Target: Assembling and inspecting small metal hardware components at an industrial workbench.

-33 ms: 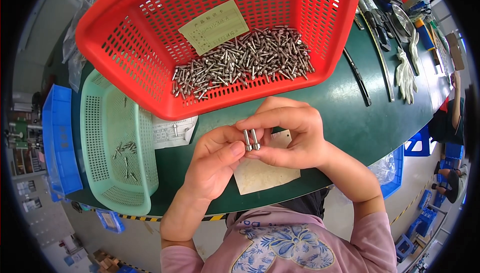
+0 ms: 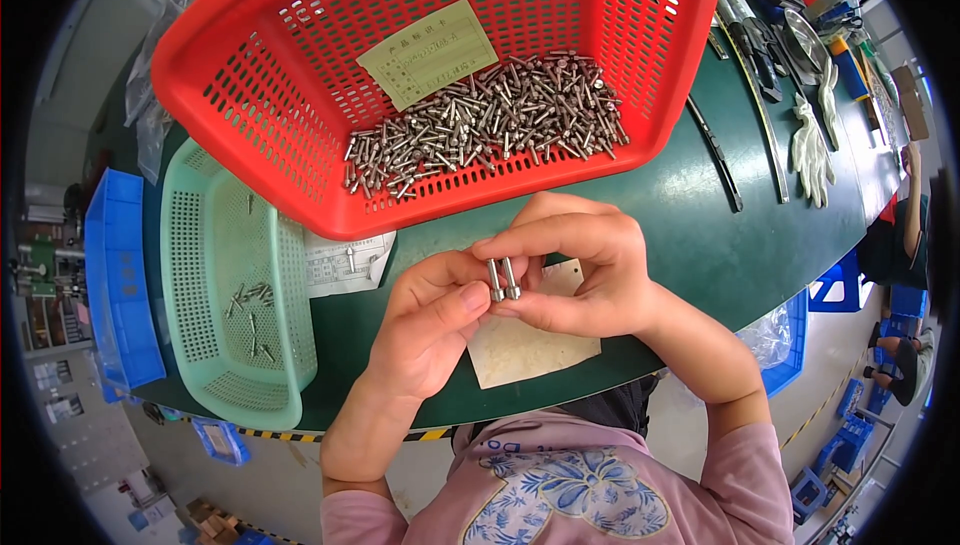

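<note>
Here, the left hand (image 2: 425,330) and right hand (image 2: 580,270) together pinch two smooth metal pins (image 2: 502,279) above the green worktop (image 2: 720,235), with the perforated red plastic basket (image 2: 300,125) at twelve o'clock.

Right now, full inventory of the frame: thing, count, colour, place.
metal bolts in hand: two, silver, side by side between both hands' fingertips
red basket: one, red, far side of table, tilted toward the person
loose bolts: a heap, too many to count, silver, in the red basket
paper card: one, pale yellow, in the red basket
green basket: one, mint green, left of the hands, a few bolts inside
blue crate: one, blue, far left
tan sheet: one, beige, on the table under the hands
table: one, dark green
white gloves: white, count unclear, far right of table
left hand: one, pinching the bolts
right hand: one, pinching the bolts
</note>
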`<action>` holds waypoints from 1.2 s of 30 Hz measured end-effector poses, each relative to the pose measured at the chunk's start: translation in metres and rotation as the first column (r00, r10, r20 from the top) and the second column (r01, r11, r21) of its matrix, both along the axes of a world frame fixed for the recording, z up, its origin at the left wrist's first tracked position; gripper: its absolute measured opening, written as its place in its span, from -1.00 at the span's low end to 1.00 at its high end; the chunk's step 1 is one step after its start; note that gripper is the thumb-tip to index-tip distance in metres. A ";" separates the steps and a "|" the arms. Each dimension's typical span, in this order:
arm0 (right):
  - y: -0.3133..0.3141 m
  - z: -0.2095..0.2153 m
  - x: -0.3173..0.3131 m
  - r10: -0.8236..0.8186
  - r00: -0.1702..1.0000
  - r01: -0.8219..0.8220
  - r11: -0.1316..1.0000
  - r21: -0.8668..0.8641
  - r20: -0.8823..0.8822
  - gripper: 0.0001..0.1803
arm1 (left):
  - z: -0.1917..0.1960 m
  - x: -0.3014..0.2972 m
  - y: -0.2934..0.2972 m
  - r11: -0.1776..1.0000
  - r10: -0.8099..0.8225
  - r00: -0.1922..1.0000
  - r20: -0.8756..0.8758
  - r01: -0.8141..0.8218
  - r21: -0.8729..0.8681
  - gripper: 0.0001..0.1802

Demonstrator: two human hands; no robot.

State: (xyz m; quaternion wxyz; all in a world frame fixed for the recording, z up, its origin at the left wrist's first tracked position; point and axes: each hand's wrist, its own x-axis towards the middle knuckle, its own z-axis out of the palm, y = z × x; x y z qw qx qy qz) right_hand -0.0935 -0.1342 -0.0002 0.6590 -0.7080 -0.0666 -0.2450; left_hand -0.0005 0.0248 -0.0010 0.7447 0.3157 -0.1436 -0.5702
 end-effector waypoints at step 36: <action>0.003 -0.002 -0.002 -0.114 0.992 0.124 0.975 -0.186 0.061 -0.59 | -0.001 -0.006 -0.003 0.994 0.113 0.955 0.275 -0.110 -0.027 -0.84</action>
